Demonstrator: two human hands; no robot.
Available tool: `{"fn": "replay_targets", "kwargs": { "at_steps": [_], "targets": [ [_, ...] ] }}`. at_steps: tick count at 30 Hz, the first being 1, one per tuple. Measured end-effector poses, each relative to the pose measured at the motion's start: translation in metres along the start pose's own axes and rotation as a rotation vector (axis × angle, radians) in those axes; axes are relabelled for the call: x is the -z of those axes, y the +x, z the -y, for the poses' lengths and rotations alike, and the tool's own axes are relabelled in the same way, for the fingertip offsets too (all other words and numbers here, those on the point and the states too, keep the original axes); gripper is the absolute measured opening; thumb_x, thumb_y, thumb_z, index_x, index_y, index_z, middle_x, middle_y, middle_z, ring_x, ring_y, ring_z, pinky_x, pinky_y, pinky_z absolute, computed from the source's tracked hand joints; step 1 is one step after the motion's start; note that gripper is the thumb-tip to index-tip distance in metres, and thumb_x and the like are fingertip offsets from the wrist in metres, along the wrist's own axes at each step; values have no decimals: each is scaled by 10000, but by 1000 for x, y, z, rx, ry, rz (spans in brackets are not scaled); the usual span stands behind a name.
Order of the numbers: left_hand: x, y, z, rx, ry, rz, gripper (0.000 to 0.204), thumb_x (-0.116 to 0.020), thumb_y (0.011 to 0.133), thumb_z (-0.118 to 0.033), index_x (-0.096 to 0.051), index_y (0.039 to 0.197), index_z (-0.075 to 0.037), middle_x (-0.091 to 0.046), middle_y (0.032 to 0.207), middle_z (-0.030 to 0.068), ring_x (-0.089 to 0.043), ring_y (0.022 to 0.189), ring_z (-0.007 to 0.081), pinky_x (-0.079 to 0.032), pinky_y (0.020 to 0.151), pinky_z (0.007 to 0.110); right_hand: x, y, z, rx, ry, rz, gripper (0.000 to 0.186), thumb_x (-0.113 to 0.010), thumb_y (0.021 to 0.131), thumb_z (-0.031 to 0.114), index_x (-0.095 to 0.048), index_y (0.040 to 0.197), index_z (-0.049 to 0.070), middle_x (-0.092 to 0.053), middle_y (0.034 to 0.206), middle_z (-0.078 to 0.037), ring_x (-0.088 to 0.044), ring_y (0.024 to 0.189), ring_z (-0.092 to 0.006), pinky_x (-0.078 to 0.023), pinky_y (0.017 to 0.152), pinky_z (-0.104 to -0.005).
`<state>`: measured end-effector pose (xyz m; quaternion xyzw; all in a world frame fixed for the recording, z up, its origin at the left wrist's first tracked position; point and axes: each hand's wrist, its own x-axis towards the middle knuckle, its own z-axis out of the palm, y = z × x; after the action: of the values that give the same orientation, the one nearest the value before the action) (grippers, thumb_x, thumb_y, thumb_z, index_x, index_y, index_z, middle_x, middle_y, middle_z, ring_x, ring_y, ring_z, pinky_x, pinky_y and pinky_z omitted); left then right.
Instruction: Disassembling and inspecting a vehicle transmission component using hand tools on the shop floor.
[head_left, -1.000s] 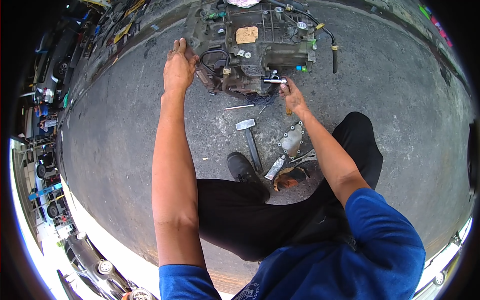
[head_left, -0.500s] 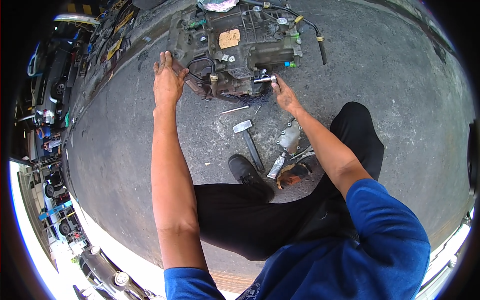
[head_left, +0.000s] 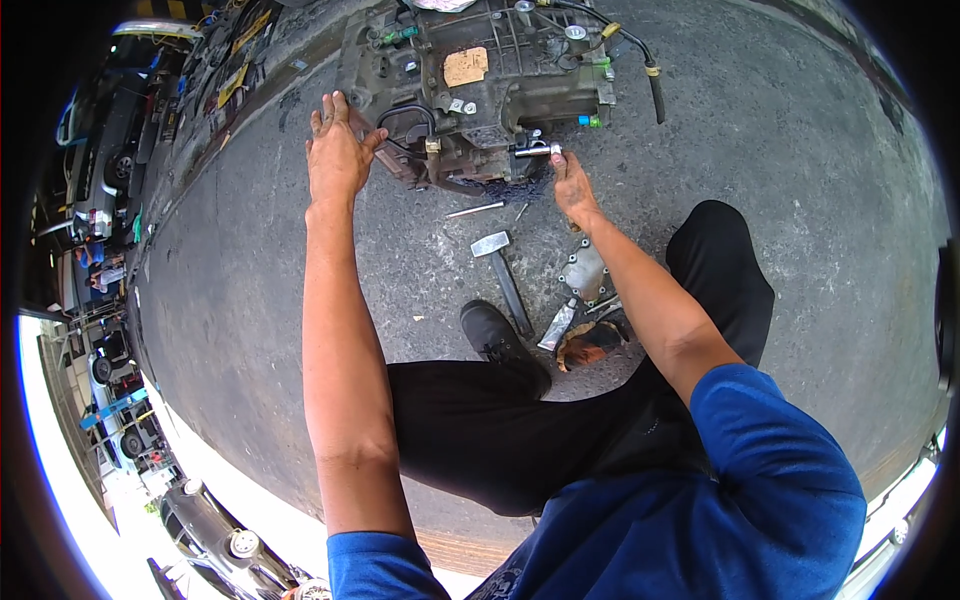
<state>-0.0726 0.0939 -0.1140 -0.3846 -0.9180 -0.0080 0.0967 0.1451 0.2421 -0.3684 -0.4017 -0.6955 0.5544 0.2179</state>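
Note:
A large, grimy metal transmission housing (head_left: 470,120) lies on the ground in front of me. My left hand (head_left: 338,155) rests with outstretched, parted fingers on its left edge, beside a curved black hose (head_left: 405,108). At the near right side, my right hand (head_left: 573,190) is closed on a socket wrench (head_left: 540,151). The wrench's chrome socket points left into the housing's near edge; its handle is mostly covered by my fingers. A tan paper label (head_left: 465,66) sits on the housing's top.
Nearer me on the concrete lie a metal rod (head_left: 475,210), a hammer (head_left: 502,275), a metal cover plate (head_left: 585,272), a silver tube (head_left: 558,325) and a dirty orange-brown piece (head_left: 590,345). My shoe (head_left: 488,330) stands beside the hammer. Parked vehicles (head_left: 120,170) line the far left.
The housing and floor items sit slightly further right in the picture. My right hand has shifted a little and turned on the wrench; my left hand keeps its place on the housing.

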Motion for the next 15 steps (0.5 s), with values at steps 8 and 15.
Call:
{"fn": "replay_targets", "kwargs": {
  "at_steps": [8,15],
  "targets": [
    [5,-3,-4,26,99,1,867,-691,774,-418,-270,1428,-35,-281,1487,144,-262,1371,338,-248,1080,559,0,-1,23,-189,-75,28,545,-348,964,492,-564,963,-9,-625,909,-254,-586,897,-441,-442,768,-468],
    [7,-3,-10,66,56,79,909,-687,771,-443,-224,1448,-51,-252,1503,125,-229,1386,330,-216,1094,559,12,-2,8,-36,62,-92,583,-335,965,502,-582,985,-25,-630,888,-235,-595,865,-391,-447,770,-435]
  ]
}}
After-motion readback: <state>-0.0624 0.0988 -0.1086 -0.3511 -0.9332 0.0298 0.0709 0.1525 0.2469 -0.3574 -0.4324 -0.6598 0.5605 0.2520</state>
